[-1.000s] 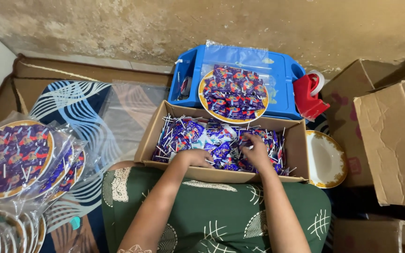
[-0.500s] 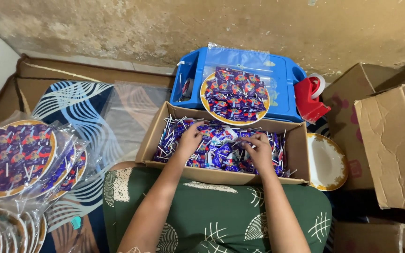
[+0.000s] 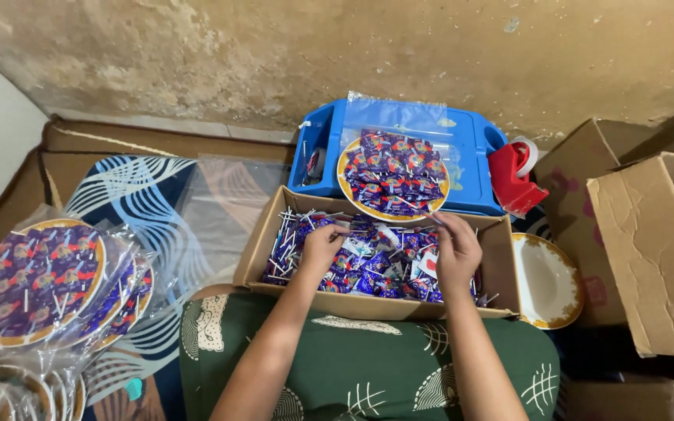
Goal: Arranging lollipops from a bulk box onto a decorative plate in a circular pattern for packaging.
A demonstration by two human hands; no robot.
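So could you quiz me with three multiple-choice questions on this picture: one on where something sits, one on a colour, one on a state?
1. Where does the plate filled with wrapped lollipops sit?
A. on the blue tray
B. inside the big box at right
C. on the person's lap

2. What colour is the tape dispenser?
A. green
B. red
C. yellow

3. What are the left hand and right hand doing?
A. resting on the lap
B. holding the plate
C. reaching into the cardboard box of lollipops

Answers:
1 A: the filled plate lies on the blue plastic tray beyond the box.
2 B: the dispenser beside the tray is plainly red.
3 C: both hands are down among the blue-wrapped lollipops in the open box; what either grips cannot be told.
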